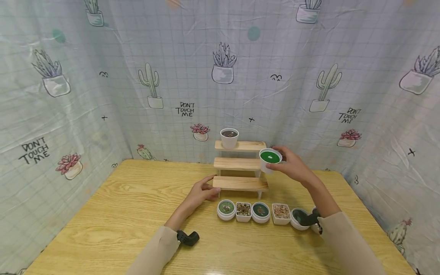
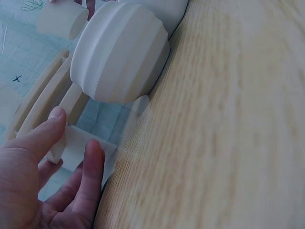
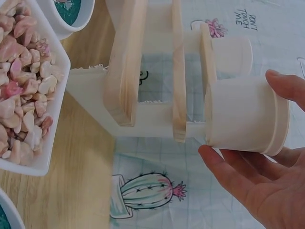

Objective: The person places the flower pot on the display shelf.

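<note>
My right hand (image 1: 293, 166) grips a white round pot (image 3: 243, 114) with a green top, thumb on one side and fingers on the other. The pot is held at the right end of the three-step wooden display stand (image 1: 240, 183), between the heights of its top and middle steps. A white pot with a dark brown top (image 1: 229, 142) stands toward the left of the top step. My left hand (image 1: 202, 193) holds the left end of the bottom step, its thumb (image 2: 47, 131) against the wood and its fingers around the white leg side.
In front of the stand is a row of small white pots, among them a round one with a green top (image 1: 226, 211), a square pebble-filled one (image 1: 243, 212) and a square one of pinkish stones (image 1: 281, 214). My right wrist overlaps the row's right end. A patterned curtain (image 1: 254, 103) hangs behind.
</note>
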`<act>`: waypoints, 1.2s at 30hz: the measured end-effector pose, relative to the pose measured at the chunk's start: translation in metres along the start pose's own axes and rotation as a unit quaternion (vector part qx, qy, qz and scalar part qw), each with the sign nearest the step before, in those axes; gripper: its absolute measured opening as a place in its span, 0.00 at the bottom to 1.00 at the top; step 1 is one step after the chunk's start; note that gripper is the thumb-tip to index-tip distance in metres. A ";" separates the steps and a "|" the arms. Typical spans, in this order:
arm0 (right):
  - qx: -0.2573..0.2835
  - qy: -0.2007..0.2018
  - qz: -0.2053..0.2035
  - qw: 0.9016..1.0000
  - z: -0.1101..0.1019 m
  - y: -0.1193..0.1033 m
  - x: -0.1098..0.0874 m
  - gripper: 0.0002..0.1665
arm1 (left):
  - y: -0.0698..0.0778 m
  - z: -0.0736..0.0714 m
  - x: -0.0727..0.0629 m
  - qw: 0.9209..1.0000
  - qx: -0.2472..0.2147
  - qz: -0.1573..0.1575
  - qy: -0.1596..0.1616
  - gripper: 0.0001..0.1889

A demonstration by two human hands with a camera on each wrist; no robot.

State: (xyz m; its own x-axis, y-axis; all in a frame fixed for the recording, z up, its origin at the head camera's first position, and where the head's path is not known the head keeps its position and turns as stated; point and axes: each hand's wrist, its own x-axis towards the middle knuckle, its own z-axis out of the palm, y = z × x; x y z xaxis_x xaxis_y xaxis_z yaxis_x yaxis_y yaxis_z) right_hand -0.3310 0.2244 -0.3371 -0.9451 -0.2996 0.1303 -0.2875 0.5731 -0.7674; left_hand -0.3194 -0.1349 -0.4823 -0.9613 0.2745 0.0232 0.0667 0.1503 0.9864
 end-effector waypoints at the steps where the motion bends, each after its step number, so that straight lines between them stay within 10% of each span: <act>1: -0.001 0.000 0.000 1.000 0.000 0.000 0.000 0.50 | 0.000 0.000 0.000 1.000 0.000 0.000 0.000 0.41; 36: -0.001 -0.003 -0.007 1.000 0.005 -0.014 0.030 0.51 | 0.003 -0.001 -0.002 1.000 -0.001 0.000 -0.001 0.41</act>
State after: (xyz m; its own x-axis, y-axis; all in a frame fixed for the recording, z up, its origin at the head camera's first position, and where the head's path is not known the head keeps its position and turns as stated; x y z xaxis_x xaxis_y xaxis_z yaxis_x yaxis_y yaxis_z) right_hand -0.3544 0.2031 -0.3253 -0.9399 -0.3125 0.1375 -0.3013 0.5698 -0.7646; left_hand -0.3172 -0.1356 -0.4796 -0.9605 0.2774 0.0234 0.0666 0.1474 0.9868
